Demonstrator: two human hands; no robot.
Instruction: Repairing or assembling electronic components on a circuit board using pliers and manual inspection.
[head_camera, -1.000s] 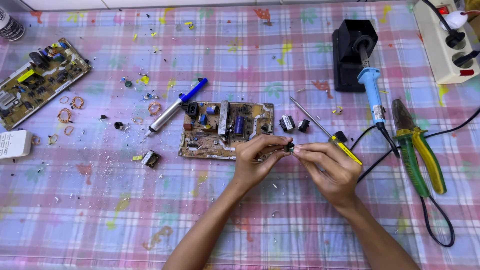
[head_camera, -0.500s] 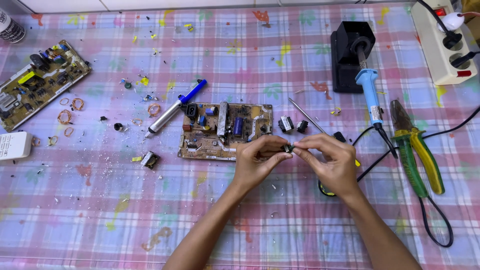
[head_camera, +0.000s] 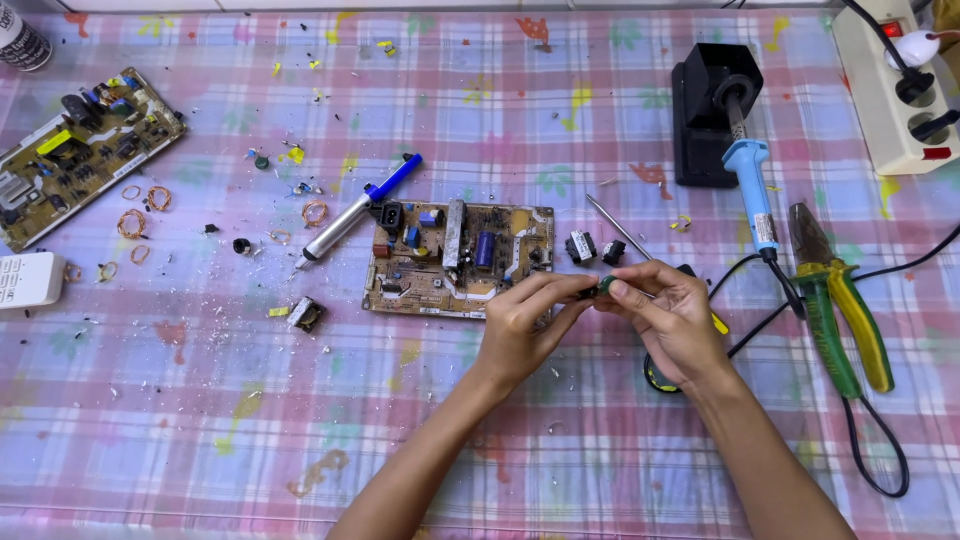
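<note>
left hand (head_camera: 520, 325) and right hand (head_camera: 668, 318) meet fingertip to fingertip, both pinching a small dark green part (head_camera: 602, 287), other fingers curled in. part held just above the desk (head_camera: 200, 420), right at the near right corner of the brown circuit board (head_camera: 458, 258). screwdriver (head_camera: 618, 226) lies under the right hand. further right: blue soldering iron (head_camera: 752, 195), green-yellow pliers (head_camera: 835, 290).

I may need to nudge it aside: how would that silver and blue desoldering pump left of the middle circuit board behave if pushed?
The desoldering pump is a straight round tube, so probably stiff and apt to roll. It looks light. Copper wire coils beside it would likely scatter.
</note>
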